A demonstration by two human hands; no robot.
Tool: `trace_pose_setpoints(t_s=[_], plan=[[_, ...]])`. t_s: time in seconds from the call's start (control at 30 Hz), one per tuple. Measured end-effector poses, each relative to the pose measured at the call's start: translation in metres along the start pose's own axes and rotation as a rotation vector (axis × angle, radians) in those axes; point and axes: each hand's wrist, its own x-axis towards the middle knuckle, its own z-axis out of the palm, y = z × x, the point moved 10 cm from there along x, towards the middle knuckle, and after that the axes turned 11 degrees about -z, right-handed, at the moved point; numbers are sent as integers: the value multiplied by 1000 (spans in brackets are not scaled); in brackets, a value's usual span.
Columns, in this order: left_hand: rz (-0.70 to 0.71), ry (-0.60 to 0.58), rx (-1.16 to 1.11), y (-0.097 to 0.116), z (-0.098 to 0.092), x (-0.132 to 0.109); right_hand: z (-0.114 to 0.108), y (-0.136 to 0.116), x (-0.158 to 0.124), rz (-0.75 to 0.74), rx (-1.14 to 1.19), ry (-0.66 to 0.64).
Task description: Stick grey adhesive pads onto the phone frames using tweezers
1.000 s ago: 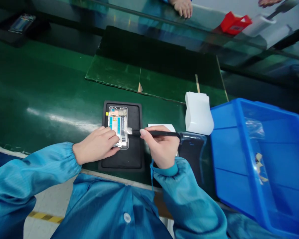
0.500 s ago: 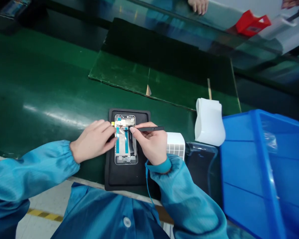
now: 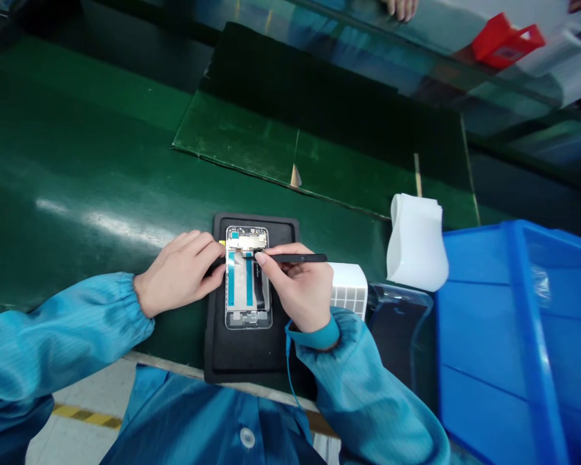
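Note:
An opened phone (image 3: 239,284) lies face down on a black tray (image 3: 237,358), its circuit board at the far end and blue strips along its silver middle. At its left edge, my left hand (image 3: 181,271) has curled fingers, with the fingertips against the frame beside a small yellow tab (image 3: 223,243). My right hand (image 3: 303,284) pinches black tweezers (image 3: 300,258) from the right side. The thin tip reaches over the phone's interior just below the board; whether it touches a part is too small to tell. A blue wrist strap (image 3: 314,337) circles my right wrist.
Right of the tray are a white gridded block (image 3: 351,290), a clear-edged dark sheet (image 3: 394,329), a folded white sheet (image 3: 416,245) and a large blue bin (image 3: 479,323). A green board (image 3: 252,142) lies beyond. Another person's hand (image 3: 403,8) and a red holder (image 3: 506,44) are across.
The view has shifted slightly, so most things sit a little further right and lower. Both hands keep their places at the phone, with the tweezers still over its interior.

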Motion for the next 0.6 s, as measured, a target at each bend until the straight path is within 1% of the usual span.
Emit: trace_pose_setpoints(t_s=[0.2, 0.37, 0.6], plan=[[2, 7, 6, 1, -1, 1, 0, 0, 0, -7, -9, 1], [2, -17, 14, 1, 2, 1, 0, -1, 0, -20, -38, -1], [4, -9, 18, 2, 0, 1, -1, -4, 0, -34, -67, -10]])
